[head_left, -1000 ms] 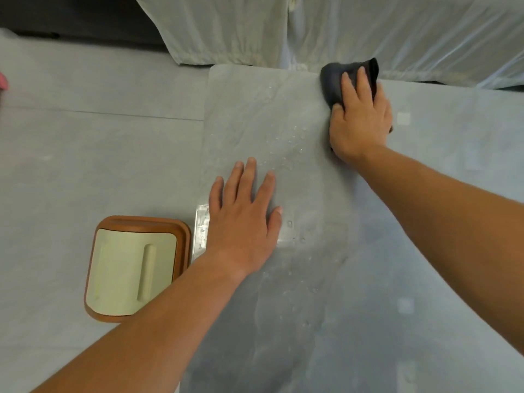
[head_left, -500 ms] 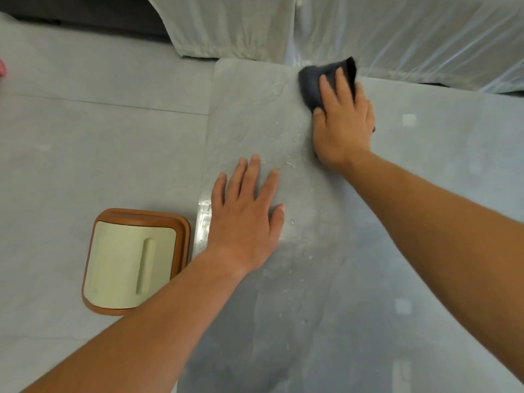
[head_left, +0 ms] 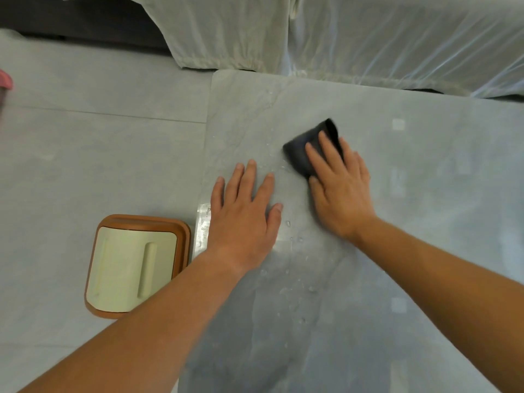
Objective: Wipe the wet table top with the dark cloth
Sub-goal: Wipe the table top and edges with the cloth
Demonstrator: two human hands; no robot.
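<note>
The grey stone table top fills the right and middle of the view, with water drops scattered near its left edge and down the middle. My right hand presses flat on the dark cloth, whose front part sticks out past my fingertips. The cloth lies on the table, just right of my left hand. My left hand rests flat on the table near its left edge, fingers spread, holding nothing.
A brown stool with a pale cushion stands on the grey floor left of the table. Pale draped fabric hangs along the table's far edge. A pink object shows at the far left edge.
My right hand has slid the cloth from the table's far edge back toward me, closer to my left hand. The left hand has stayed in place.
</note>
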